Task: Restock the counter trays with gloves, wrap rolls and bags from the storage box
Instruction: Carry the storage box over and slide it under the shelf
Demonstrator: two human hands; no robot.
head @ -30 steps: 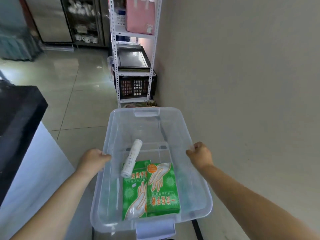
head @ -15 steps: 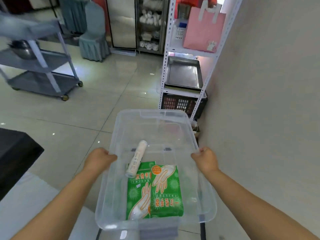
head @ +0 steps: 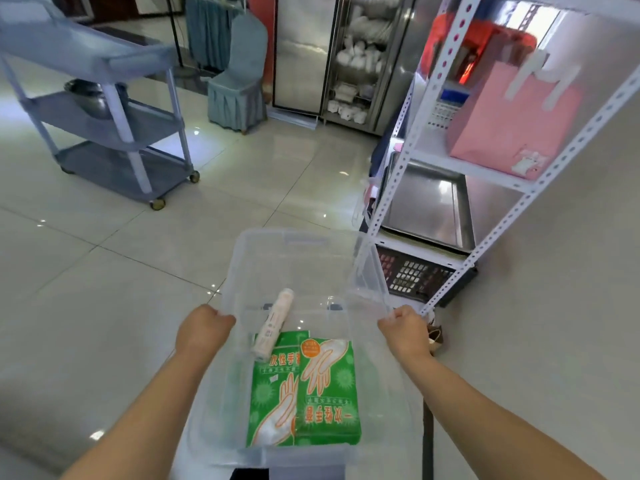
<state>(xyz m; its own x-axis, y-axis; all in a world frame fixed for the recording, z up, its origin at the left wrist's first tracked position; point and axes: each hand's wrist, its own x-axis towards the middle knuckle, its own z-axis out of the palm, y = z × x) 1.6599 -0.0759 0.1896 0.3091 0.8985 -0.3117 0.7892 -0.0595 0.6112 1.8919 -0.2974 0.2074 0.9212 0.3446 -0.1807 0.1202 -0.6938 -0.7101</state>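
STOCK RUN: A person holds a clear plastic storage box (head: 304,234) above a tiled floor (head: 104,289). The left hand (head: 202,329) is curled over the rim of the box's left long edge and the right hand (head: 405,332) over the right, both about midway along. Inside, 2 green glove packs (head: 329,393) lie overlapping at the near end of the box floor. Beyond them, 1 pale wrap roll (head: 273,323) lies aslant, its near end on the left pack. No bags can be made out. The box looks light and its thin walls likely flex, so the 2-sided rim hold suits it. Kept level, the loose roll should stay put. The film-wrapped packs appear soft and slick, best pinched by an edge. A white shelf rack (head: 433,150) stands at right, a grey cart (head: 114,123) at left.
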